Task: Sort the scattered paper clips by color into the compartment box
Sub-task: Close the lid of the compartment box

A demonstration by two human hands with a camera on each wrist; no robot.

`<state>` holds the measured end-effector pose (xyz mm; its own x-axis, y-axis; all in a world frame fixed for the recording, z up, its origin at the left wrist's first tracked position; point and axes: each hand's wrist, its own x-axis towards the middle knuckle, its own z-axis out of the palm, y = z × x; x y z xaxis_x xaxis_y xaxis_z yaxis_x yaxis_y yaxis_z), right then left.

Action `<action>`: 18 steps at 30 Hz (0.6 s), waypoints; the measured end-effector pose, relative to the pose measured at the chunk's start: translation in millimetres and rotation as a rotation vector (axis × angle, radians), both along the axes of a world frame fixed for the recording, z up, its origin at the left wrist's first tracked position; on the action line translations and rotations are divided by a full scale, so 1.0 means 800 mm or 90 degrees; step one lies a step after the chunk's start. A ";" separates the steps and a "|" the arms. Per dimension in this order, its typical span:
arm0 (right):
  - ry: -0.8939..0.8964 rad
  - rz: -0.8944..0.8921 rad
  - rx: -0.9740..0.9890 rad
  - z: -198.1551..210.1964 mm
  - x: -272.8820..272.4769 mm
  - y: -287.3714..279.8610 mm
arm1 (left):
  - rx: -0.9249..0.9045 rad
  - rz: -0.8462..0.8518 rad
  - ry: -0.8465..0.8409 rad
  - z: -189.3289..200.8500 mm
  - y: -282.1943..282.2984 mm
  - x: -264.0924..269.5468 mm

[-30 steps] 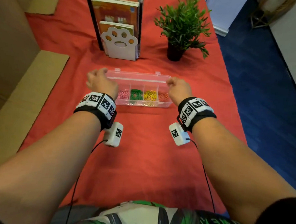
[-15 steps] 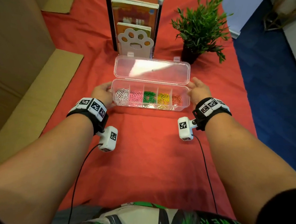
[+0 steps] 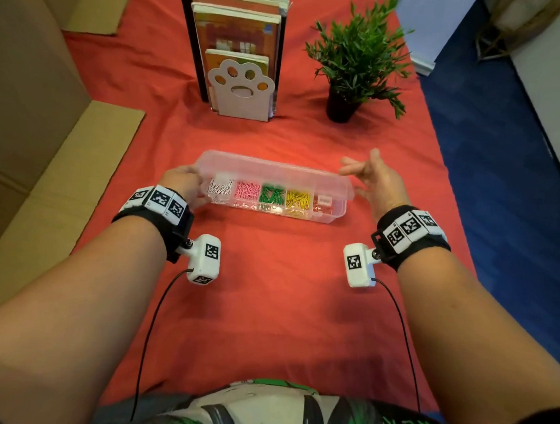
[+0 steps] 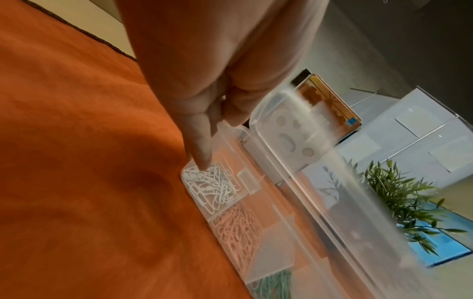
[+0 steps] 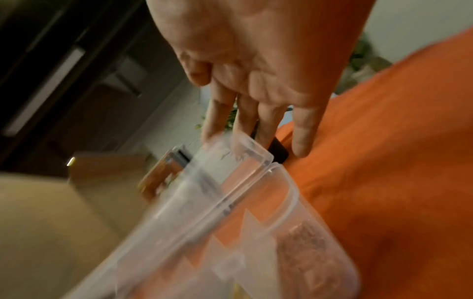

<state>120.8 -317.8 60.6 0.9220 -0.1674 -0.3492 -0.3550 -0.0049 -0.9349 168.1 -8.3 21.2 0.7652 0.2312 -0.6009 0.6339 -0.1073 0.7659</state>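
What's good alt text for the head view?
A clear compartment box of colour-sorted paper clips sits on a red tablecloth, its lid partly lowered. The left hand holds its left end; the open right hand hovers at the other. Behind stand books and a potted plant.

Both forearms are bare. Each wrist wears a black strap (image 3: 178, 231) fronted by a row of white square blocks (image 3: 158, 199) printed with black-and-white coded markers; the right wrist carries the same band (image 3: 411, 233). A small metal bracket hangs a white boxy camera unit from the left strap (image 3: 204, 262), with a marker on its face, and a matching unit (image 3: 359, 266) from the right. A thin black cable (image 3: 148, 338) trails from each unit toward the body. Clothing at the lap (image 3: 251, 413) is green, white and black, possibly a leaf print.
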 end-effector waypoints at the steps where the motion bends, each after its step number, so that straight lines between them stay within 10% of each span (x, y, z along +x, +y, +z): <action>1: 0.005 0.057 -0.084 -0.001 -0.001 0.002 | -0.010 0.014 0.007 0.001 0.002 -0.001; 7: 0.132 0.534 -0.630 -0.019 -0.015 0.024 | -0.113 0.045 0.015 0.016 -0.007 -0.014; 18: 0.017 0.452 -0.856 -0.058 -0.038 0.039 | 0.167 -0.069 -0.071 -0.004 -0.006 -0.018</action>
<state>90.7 -286.4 13.9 0.9423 0.0964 -0.3205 0.0708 -0.9934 -0.0906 153.9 -13.1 17.9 0.8516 0.2808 -0.4427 0.5218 -0.3727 0.7674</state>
